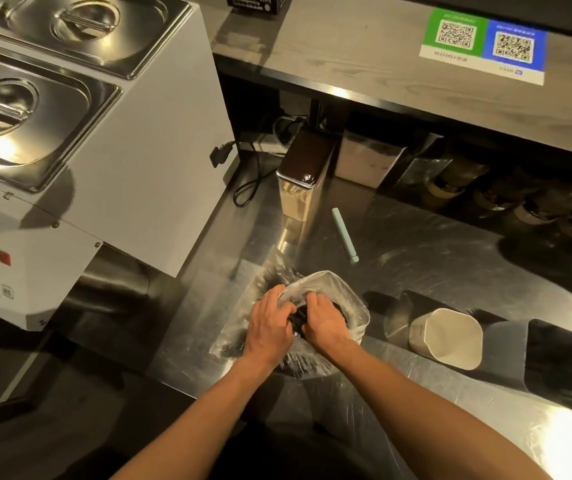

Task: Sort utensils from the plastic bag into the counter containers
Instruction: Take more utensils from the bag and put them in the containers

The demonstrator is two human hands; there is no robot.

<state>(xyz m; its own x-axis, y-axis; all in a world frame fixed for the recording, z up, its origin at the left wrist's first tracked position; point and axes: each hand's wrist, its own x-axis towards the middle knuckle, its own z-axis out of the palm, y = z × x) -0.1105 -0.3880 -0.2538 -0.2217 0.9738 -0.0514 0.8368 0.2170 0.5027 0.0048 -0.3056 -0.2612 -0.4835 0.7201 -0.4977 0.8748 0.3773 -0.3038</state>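
plastic bag (341, 292): clear, crinkled | counter (433, 258): glossy scuffed steel | lids (40, 114): shiny metal

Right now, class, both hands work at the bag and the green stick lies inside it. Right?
No. The head view shows the stick on the counter, apart from the bag; the left hand and right hand do work at it.
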